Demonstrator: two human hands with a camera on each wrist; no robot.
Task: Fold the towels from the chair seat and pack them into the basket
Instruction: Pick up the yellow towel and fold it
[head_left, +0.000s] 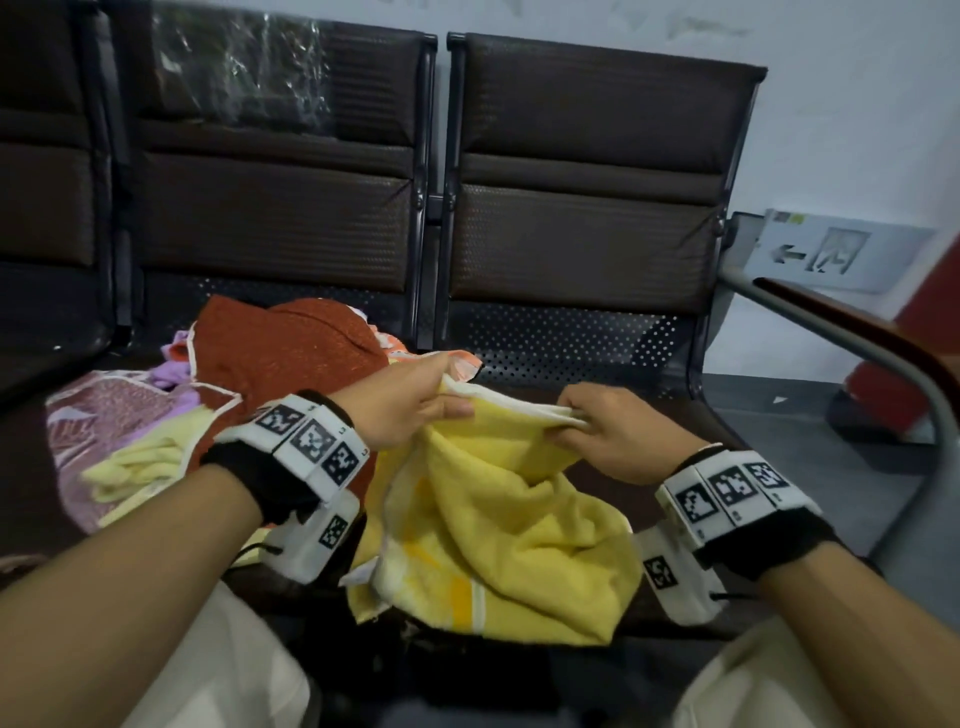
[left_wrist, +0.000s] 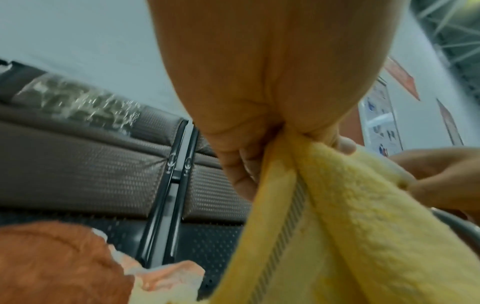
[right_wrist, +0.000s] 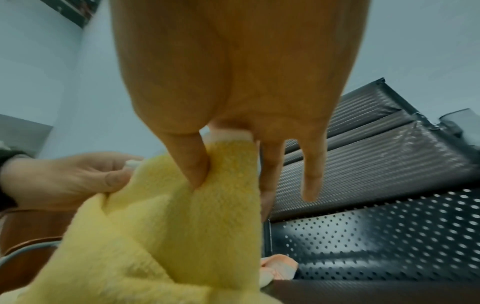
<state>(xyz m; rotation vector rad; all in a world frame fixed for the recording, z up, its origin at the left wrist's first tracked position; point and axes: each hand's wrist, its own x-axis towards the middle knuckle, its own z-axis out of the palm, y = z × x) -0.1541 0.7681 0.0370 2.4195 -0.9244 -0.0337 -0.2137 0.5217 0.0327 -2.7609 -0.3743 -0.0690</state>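
Over the chair seat, both the left hand and right hand pinch 1 yellow towel; spread its top edge taut before folding

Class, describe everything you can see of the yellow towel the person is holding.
The yellow towel is fluffy terry cloth with a white edge band, deeper yellow stripes and a small tag near one lower corner. It is unfolded and crumpled. The left hand and right hand each pinch its top edge, holding it up; the rest hangs in loose folds, and its lower part lies bunched on the dark chair seat.
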